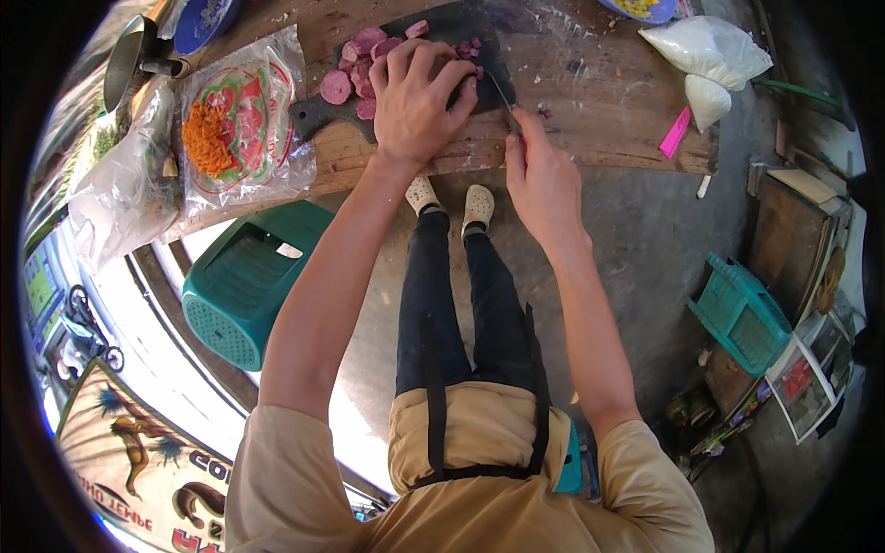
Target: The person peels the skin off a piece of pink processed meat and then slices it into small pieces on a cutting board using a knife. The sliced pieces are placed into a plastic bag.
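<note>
My left hand (423, 97) is bent over a dark cutting board (314, 116), its fingertips and thumb closed around a pink sausage piece (479, 71), mostly hidden by the fingers. Thick round sausage slices (337, 87) lie heaped to the left of this hand. Small sausage cubes (468, 48) sit just beyond its fingertips. In my right hand (543, 169) is a kitchen knife (500, 92), gripped by its reddish handle. The blade points away from me, its tip near the held piece at the board's right side.
A wooden table (594, 124) carries shredded orange food (207, 142) on a printed plastic bag (276, 148), a pan (128, 66), a blue bowl (200, 27), white filled bags (712, 59) and a pink strip (675, 133). A green plastic stool (238, 276) stands below the table's left edge.
</note>
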{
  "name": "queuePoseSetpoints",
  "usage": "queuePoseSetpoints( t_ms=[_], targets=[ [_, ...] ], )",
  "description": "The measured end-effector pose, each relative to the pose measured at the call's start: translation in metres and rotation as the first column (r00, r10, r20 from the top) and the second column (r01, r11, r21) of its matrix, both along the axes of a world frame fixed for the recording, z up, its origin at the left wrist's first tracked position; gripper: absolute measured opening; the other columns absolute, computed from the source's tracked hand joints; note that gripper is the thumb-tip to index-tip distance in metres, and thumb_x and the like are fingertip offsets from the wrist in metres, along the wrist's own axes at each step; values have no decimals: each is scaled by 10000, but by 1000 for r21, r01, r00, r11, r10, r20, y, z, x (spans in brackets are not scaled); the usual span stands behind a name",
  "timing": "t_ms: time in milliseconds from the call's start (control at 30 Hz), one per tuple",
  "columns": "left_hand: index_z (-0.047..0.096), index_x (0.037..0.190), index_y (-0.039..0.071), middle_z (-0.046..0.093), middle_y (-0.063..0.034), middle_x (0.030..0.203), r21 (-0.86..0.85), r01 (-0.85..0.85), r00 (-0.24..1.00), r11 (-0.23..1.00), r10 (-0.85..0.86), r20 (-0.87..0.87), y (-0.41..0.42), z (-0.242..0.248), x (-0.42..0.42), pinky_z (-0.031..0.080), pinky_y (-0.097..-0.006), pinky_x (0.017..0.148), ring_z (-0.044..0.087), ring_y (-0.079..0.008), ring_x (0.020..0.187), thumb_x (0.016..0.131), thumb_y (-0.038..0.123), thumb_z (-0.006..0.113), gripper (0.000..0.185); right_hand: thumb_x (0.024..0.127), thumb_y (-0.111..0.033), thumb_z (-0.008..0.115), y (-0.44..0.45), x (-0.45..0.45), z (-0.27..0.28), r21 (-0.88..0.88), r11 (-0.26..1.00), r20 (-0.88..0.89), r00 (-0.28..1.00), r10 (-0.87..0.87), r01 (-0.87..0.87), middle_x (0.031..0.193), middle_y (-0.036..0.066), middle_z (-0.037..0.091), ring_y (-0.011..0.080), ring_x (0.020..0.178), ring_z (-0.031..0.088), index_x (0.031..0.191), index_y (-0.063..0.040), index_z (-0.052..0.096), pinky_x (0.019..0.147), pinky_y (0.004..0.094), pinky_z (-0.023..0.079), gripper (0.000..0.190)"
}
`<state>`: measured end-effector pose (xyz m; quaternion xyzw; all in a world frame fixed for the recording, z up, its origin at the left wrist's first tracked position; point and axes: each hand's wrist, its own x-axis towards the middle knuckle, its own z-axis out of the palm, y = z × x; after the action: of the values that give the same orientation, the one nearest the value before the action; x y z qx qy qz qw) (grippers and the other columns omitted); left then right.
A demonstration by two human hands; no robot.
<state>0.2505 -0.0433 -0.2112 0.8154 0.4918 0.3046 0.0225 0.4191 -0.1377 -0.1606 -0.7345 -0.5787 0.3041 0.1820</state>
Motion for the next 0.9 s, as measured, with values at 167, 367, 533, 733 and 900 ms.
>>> queuePoseSetpoints(
  t_ms=[167,367,533,733,900],
  targets=[
    [789,1026,241,661,26,1174,5,9,1000,1000,-9,3,-1,-2,-1,411,-462,1035,573,-277,1230,838,233,821,191,1079,-180,574,2,-2,0,-24,999,-93,995,-29,27,943,265,737,500,901,705,1382,-66,614,784,563,523,326],
    [775,997,243,655,36,1159,-18,21,1000,1000,-21,9,1,-3,-2,412,-502,1015,543,-260,1232,845,269,809,158,1071,-156,547,4,-9,3,-5,1000,-60,998,19,-20,840,278,733,493,816,722,1380,-31,580,744,600,559,335],
    [763,975,226,654,19,1164,-24,20,1000,1000,-20,17,0,-2,-1,413,-502,1014,546,-268,1223,853,276,804,138,1067,-152,555,7,-17,6,21,999,-100,994,-31,33,825,284,719,495,794,715,1393,-33,585,720,584,549,348],
    [772,1004,226,654,2,1186,-65,5,1000,998,-4,8,1,2,0,405,-481,1039,563,-291,1228,842,240,826,172,1061,-158,556,10,-24,11,-31,1000,23,1000,-6,6,793,270,723,480,764,727,1418,-58,577,705,590,575,372],
    [775,1009,226,656,-2,1186,-69,1,1000,998,-1,6,2,2,1,411,-480,1034,563,-293,1228,839,225,821,177,1061,-153,556,9,-25,13,-29,999,-5,1000,-26,26,812,266,725,476,765,725,1441,-59,564,700,589,570,391]
  ],
)
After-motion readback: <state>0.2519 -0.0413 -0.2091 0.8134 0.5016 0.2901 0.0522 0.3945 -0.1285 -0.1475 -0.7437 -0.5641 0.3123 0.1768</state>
